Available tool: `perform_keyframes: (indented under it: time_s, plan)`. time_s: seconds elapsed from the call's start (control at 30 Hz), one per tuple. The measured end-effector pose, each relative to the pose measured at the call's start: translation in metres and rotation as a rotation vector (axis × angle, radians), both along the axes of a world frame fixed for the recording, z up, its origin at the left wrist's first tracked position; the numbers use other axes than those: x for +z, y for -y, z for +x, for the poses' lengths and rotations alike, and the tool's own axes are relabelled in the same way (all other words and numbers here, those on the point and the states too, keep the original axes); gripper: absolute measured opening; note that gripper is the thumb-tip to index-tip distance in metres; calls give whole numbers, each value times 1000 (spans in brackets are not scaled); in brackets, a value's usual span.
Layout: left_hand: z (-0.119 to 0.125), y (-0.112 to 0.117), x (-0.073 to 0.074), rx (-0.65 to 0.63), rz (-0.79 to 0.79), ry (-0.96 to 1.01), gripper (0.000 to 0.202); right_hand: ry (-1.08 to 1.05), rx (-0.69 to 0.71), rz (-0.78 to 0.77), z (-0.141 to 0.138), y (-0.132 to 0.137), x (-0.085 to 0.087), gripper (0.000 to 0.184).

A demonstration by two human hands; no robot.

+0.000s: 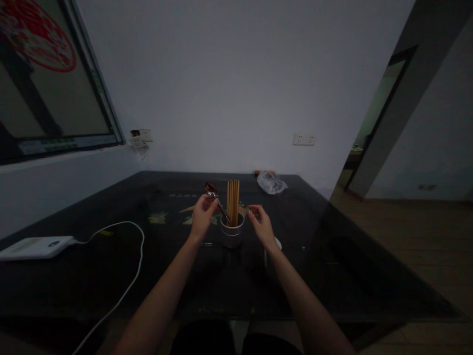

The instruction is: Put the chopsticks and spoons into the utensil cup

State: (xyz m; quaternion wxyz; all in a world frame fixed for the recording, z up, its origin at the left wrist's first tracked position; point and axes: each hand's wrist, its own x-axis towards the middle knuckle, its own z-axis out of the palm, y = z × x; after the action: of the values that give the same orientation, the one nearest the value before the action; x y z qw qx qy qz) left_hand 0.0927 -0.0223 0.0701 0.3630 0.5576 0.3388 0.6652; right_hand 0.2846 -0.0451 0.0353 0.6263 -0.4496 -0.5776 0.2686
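A small metal cup (pixel 232 235) stands on the dark table (pixel 92 276) with several wooden chopsticks (pixel 233 202) upright in it. My left hand (pixel 202 217) is just left of the cup, pinched on the handle of a spoon (pixel 215 195) whose bowl points up and back while its lower end dips into the cup. My right hand (pixel 260 224) hovers right of the cup with fingers curled; whether it holds anything is unclear. A white object (pixel 278 243) lies on the table under the right wrist.
A white flat device (pixel 37 246) with a white cable (pixel 133 266) lies at the left of the table. A crumpled clear plastic bag (pixel 271 183) sits at the far edge by the wall. A doorway opens on the right.
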Motion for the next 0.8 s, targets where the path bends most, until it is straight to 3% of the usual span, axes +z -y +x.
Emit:
perform_keyframes:
  time_s: [0.17, 0.37, 0.5, 0.8]
  plan:
    - [8, -2, -8, -50, -26, -115, 30, -10, 148, -111, -7, -3, -22, 46]
    - [13, 0, -11, -50, -7, -178, 27, -18, 401, -90, -15, 0, -30, 76]
    - [16, 3, -10, -51, 8, -214, 21, -13, 418, -80, -17, -1, -37, 87]
    - [15, 3, -15, -4, 25, -355, 26, 23, 383, -103, -14, -7, -45, 86]
